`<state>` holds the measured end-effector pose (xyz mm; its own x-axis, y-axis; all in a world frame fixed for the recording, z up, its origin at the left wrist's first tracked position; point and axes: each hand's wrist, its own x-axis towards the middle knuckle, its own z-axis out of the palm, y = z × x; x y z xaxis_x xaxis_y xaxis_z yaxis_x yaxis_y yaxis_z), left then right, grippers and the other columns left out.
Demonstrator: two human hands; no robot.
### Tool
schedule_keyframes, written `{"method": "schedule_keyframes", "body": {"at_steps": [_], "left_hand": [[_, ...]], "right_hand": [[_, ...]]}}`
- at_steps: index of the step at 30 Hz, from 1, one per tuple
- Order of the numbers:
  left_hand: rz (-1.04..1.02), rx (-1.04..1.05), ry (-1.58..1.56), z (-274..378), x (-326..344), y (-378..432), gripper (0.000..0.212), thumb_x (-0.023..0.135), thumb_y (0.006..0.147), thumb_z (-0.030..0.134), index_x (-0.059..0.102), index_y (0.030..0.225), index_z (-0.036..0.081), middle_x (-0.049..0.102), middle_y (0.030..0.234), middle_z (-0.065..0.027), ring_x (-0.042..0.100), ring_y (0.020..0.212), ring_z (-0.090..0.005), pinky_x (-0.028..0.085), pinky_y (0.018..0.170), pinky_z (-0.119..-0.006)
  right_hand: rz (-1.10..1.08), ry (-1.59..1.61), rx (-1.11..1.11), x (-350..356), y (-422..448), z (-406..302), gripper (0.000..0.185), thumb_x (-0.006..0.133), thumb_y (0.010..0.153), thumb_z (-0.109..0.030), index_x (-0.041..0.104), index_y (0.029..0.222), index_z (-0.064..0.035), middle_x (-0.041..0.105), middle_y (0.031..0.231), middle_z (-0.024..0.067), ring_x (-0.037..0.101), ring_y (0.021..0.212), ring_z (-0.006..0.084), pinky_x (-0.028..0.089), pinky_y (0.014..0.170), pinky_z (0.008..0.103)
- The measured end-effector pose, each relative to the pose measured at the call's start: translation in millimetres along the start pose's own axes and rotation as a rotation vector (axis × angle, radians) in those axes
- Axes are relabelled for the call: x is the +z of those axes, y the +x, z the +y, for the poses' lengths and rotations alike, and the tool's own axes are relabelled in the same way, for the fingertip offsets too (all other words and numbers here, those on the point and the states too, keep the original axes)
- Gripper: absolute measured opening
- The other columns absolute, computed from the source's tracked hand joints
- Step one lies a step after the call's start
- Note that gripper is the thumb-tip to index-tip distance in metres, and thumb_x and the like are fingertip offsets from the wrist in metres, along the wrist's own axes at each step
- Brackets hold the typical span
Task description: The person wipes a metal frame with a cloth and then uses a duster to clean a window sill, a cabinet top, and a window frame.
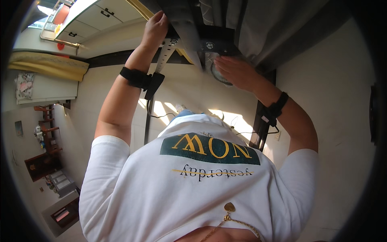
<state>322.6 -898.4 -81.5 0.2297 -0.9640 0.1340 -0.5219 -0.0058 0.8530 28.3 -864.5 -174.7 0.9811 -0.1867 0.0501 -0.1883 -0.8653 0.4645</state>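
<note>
My left hand (155,31) is raised at the top of the view, beside a dark metal frame (184,28). Its fingers are largely hidden, so its grip cannot be told. Below it slants a perforated metal strip (164,56) with a bolt (173,42) at its upper end. My right hand (237,72) lies palm inward just under a black metal plate (222,37) that carries another bolt (209,45). Its fingers are extended close together. A round, clear object (218,72) shows by the fingertips, partly covered; whether the hand holds it is unclear.
Grey curtain fabric (281,33) hangs at upper right. Black straps with devices (137,79) and thin cables (161,116) are on both forearms. White cabinets (90,22) and a yellow cloth-draped white unit (51,86) stand left. A dark post (259,127) rises behind my right arm.
</note>
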Motion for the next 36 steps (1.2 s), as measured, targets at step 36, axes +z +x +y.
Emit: {"method": "schedule_keyframes", "body": {"at_steps": [36], "left_hand": [[-0.383,-0.426,-0.476,-101.1,-95.8,-112.2,0.018,0.058,0.09,0.006,0.063,0.106,0.0,0.059,0.082,-0.003,0.054,0.07,-0.0082,0.045,0.065,-0.02]], "right_hand": [[-0.047,1.56,0.841,-92.9,139.7,-66.1,0.021,0.063,0.085,-0.011,0.06,0.1,0.0035,0.063,0.092,0.0183,0.062,0.078,0.0177,0.048,0.07,0.0318]]}}
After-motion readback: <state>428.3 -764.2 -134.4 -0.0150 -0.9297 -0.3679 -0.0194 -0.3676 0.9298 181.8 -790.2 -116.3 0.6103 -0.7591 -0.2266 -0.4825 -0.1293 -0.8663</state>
